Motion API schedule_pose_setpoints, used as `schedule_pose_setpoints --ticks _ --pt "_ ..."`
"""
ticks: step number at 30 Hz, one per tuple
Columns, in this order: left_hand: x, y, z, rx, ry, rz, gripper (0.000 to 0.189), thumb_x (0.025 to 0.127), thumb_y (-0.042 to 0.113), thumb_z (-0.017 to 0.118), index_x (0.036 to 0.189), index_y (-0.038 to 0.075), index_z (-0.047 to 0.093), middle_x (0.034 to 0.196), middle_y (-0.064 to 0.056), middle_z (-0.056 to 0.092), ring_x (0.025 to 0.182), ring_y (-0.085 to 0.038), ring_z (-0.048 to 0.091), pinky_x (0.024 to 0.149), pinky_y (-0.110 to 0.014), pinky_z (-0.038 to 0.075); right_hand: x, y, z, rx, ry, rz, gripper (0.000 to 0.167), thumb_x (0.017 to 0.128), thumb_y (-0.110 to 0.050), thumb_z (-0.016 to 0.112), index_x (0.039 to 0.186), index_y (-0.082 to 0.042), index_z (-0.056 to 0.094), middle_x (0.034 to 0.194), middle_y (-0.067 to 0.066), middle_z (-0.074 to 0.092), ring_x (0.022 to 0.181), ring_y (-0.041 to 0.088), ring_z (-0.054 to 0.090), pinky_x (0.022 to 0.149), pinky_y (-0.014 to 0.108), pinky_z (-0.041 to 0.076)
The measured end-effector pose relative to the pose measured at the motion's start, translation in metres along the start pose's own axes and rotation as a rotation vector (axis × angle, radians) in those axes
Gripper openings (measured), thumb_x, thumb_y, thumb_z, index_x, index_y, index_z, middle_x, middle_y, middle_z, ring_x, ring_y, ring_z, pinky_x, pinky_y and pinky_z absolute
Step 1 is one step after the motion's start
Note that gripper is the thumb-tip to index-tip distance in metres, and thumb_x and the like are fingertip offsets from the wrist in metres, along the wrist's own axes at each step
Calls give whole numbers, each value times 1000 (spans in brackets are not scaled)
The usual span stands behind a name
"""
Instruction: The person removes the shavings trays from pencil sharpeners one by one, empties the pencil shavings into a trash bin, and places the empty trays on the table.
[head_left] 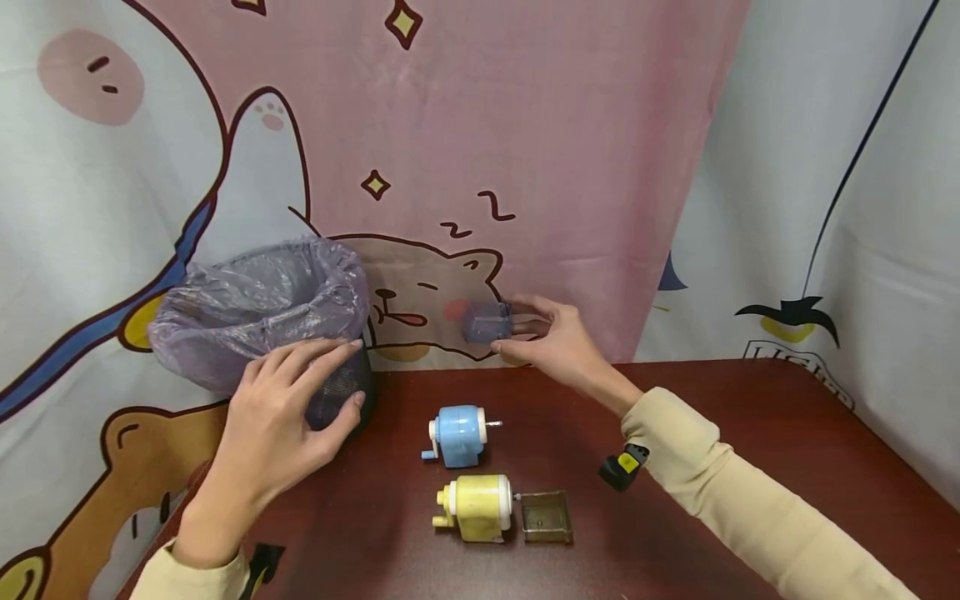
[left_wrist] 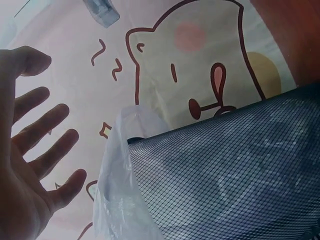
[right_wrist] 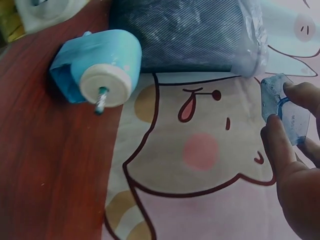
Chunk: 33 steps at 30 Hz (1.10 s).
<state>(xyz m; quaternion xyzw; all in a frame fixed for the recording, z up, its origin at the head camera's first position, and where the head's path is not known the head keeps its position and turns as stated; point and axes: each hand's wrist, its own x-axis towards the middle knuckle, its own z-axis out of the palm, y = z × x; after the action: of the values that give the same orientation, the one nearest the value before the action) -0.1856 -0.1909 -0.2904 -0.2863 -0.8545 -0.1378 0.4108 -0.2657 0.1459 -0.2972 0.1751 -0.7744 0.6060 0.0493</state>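
My right hand (head_left: 562, 346) pinches a small clear blue shavings drawer (head_left: 486, 323) between thumb and fingers, raised over the back of the table. In the right wrist view the same drawer (right_wrist: 286, 112) shows at the right edge. My left hand (head_left: 277, 421) has its fingers spread and holds nothing, in front of the mesh trash bin (head_left: 337, 400). A blue crank pencil sharpener (head_left: 459, 435) lies on the table below my right hand, a pencil tip (right_wrist: 101, 100) poking from its white front. Nearer stands a yellow crank pencil sharpener (head_left: 478, 507), with its clear brownish drawer (head_left: 546, 517) lying alongside.
The dark mesh bin, lined with a crinkled translucent purple bag (head_left: 255, 292), stands at the back left against a printed cartoon curtain (head_left: 562, 167). The reddish-brown table (head_left: 750, 467) extends to the right of the sharpeners.
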Motion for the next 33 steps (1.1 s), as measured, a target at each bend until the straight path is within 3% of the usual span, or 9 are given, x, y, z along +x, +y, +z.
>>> schedule_pose_setpoints --ticks 12,21,26,33 --pt "-17 10 16 -44 -86 -15 52 86 37 70 135 23 67 129 -1 68 120 -28 61 98 -54 44 -23 30 -16 -71 -4 27 71 83 -11 85 147 -6 53 139 18 61 118 33 68 85 23 58" --pt "-30 15 28 -43 -152 -21 53 84 38 73 135 26 67 127 2 68 118 -24 61 97 -53 46 -33 50 -18 -140 -5 11 67 82 -12 85 142 -4 57 132 21 67 117 34 69 85 18 55" --pt "-38 17 35 -48 -173 -14 53 82 37 75 134 26 67 126 4 68 115 -22 62 94 -52 48 -40 60 -20 -139 -22 44 68 82 -13 85 143 -5 57 129 21 69 118 35 69 86 25 58" --pt "-52 17 44 -64 -208 -38 54 81 36 77 134 29 67 126 7 67 114 -19 63 91 -50 49 -49 72 -20 -97 -50 96 72 84 -13 84 148 -5 52 136 22 63 122 39 67 86 35 61"
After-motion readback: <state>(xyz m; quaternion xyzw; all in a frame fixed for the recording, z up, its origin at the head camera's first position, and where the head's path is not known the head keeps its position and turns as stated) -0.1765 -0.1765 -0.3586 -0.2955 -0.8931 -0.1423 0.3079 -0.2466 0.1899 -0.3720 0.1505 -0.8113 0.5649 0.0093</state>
